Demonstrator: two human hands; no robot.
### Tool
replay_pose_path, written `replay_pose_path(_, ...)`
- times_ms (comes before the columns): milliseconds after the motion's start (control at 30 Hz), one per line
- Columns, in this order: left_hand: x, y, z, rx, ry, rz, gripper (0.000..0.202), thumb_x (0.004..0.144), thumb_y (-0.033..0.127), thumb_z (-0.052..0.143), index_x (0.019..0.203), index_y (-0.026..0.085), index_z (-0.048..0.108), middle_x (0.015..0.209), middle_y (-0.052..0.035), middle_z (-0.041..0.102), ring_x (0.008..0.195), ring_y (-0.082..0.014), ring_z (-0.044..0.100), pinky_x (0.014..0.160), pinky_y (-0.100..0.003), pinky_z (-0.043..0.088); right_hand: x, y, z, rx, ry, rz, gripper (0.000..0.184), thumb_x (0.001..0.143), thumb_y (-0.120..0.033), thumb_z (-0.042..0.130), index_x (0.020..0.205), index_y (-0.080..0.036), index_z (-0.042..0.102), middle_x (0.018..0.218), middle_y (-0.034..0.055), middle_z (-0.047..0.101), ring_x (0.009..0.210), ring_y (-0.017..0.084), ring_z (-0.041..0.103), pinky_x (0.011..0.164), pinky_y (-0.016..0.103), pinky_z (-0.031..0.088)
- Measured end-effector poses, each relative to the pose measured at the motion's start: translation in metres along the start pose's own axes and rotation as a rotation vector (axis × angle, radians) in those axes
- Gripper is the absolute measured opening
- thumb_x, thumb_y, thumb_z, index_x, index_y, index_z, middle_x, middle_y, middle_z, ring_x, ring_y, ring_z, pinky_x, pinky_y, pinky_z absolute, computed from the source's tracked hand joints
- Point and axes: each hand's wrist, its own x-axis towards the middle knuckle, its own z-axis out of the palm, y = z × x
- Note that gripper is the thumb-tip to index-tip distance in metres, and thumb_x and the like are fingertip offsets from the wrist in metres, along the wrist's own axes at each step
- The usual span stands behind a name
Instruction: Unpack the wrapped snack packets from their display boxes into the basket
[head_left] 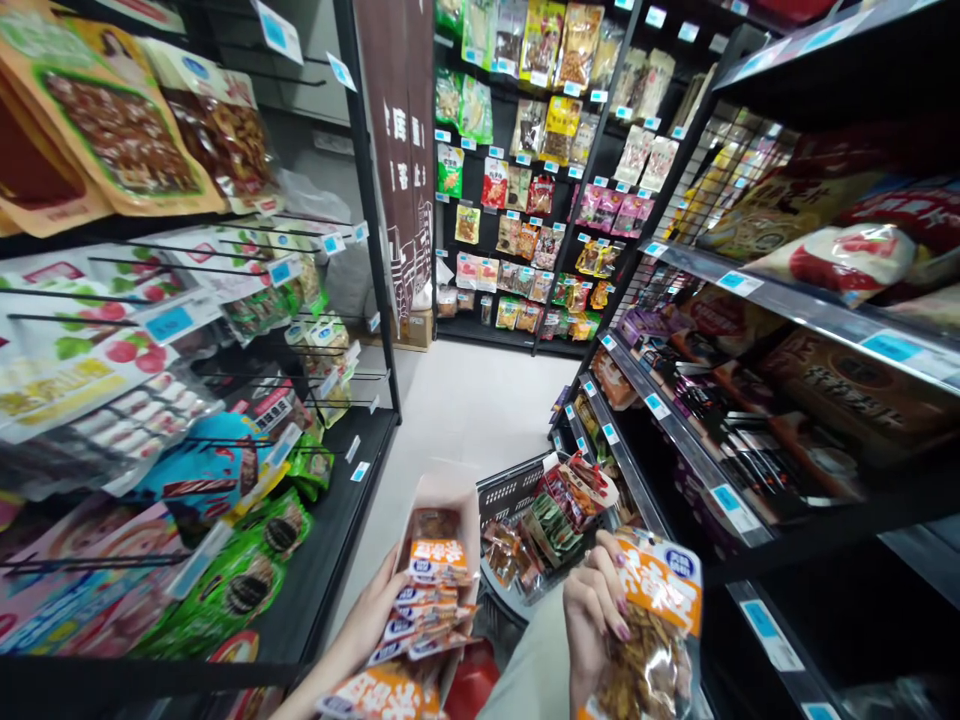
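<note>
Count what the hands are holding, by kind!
Open cardboard box of orange-and-white snack packets, in the left hand: 1
Clear orange-topped snack bag, in the right hand: 1
Total: 2

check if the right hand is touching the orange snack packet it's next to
Touching. The head view shows the right hand wrapped around the left edge of the orange snack packet, its fingers pressed onto the packet's front.
</note>
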Motion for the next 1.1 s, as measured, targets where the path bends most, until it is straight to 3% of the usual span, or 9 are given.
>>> replay_pose_path(133,-0.0008,0.0023,-0.0001,0.015,0.010,0.003,0.072,0.072,0.045,0.047,0.136,0.013,0.038,0.143,-0.0085,0.044,0.134,-0.0253,0.036,0.114,-0.036,0.022,-0.0015,-0.0016,0.0015,0.017,0.029,-0.027,0.023,0.085,-0.007,0.039,0.074,-0.025,0.032,0.049,-0.0138,0.029,0.030,0.004,0.034,0.032,0.016,0.023)
replay_pose_path(367,-0.0038,0.0073,-0.0001,-0.003,-0.010,0.013,0.064,0.073,0.045,0.047,0.131,0.016,0.045,0.135,-0.0069,0.054,0.129,-0.0273,0.043,0.109,-0.037,0.032,-0.0041,-0.0020,0.0031,-0.024,0.028,-0.066,0.026,0.084,-0.001,0.028,0.079,-0.024,0.038,0.053,-0.0117,0.030,0.034,0.003,0.036,0.036,0.014,0.025)
replay_pose_path(700,-0.0011,0.0036,-0.0004,0.004,0.007,-0.024,0.069,0.073,0.047,0.047,0.132,0.012,0.042,0.141,-0.0116,0.046,0.131,-0.0286,0.041,0.108,-0.039,0.032,-0.0049,-0.0042,0.0002,0.062,0.013,-0.071,0.026,0.084,0.000,0.029,0.078,-0.024,0.038,0.052,-0.0120,0.030,0.034,0.003,0.034,0.037,0.015,0.024)
replay_pose_path(900,-0.0025,0.0085,-0.0007,0.010,-0.018,0.015,0.067,0.075,0.044,0.044,0.134,0.013,0.040,0.138,-0.0069,0.050,0.130,-0.0270,0.042,0.109,-0.034,0.031,-0.0056,-0.0053,-0.0004,0.006,0.035,-0.083,0.022,0.084,-0.004,0.032,0.078,-0.024,0.039,0.051,-0.0117,0.030,0.033,0.003,0.036,0.037,0.015,0.025)
replay_pose_path(1100,-0.0019,0.0059,-0.0010,0.003,-0.015,-0.001,0.065,0.074,0.043,0.045,0.133,0.015,0.042,0.135,-0.0061,0.054,0.127,-0.0283,0.045,0.108,-0.036,0.033,-0.0098,-0.0064,-0.0035,-0.014,0.083,-0.182,0.024,0.087,-0.005,0.028,0.081,-0.024,0.040,0.053,-0.0110,0.030,0.033,0.003,0.037,0.036,0.014,0.024)
